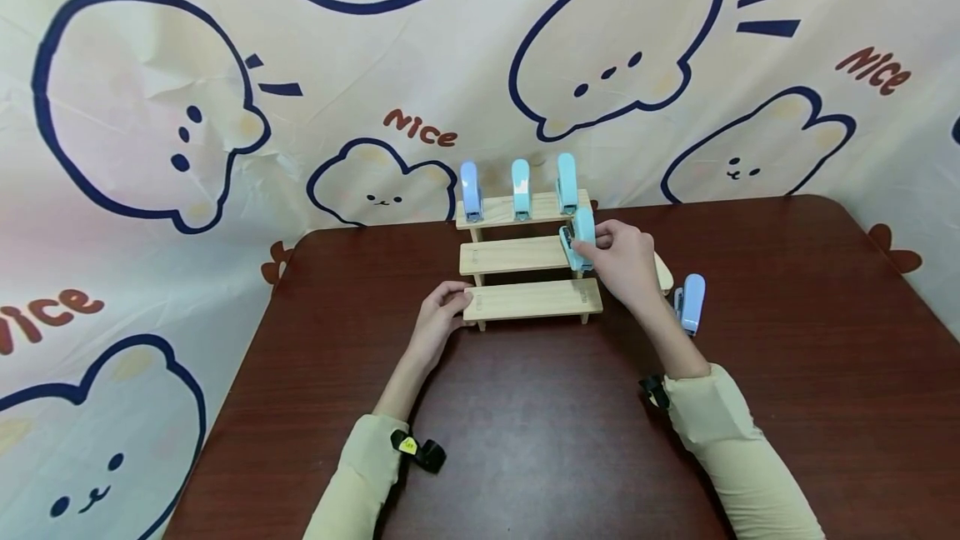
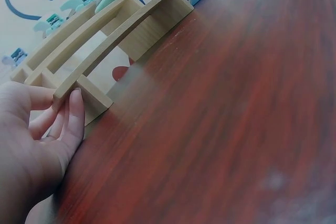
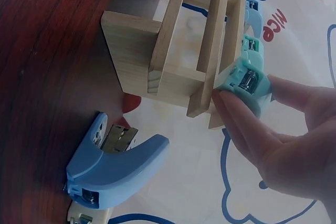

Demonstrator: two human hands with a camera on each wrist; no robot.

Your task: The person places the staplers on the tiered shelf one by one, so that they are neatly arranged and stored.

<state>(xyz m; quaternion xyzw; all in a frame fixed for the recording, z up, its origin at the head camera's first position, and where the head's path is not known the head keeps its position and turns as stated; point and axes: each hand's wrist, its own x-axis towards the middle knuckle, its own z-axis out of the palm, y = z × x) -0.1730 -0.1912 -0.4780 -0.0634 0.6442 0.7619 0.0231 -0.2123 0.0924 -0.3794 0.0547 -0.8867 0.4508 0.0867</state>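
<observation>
A three-tier wooden rack (image 1: pixel 528 300) stands near the back of the table. My left hand (image 1: pixel 438 319) holds the left end of its lowest shelf, thumb on top and fingers beneath, as the left wrist view shows. With thumb and fingers my right hand (image 1: pixel 626 261) pinches a light-blue stapler (image 1: pixel 583 236) at the right end of the middle shelf. In the right wrist view this stapler (image 3: pixel 248 83) is right against the shelf edge; whether it rests on the wood I cannot tell. Three more staplers stand upright along the top shelf: a periwinkle one (image 1: pixel 471 190) and two light-blue ones (image 1: pixel 521 188).
Right of the rack, a blue stapler (image 1: pixel 692 303) lies on the dark wooden table (image 1: pixel 540 440). A cream stapler (image 1: pixel 663 273), partly hidden by my right hand, sits beside it. Behind the table hangs a patterned cloth (image 1: pixel 420 57).
</observation>
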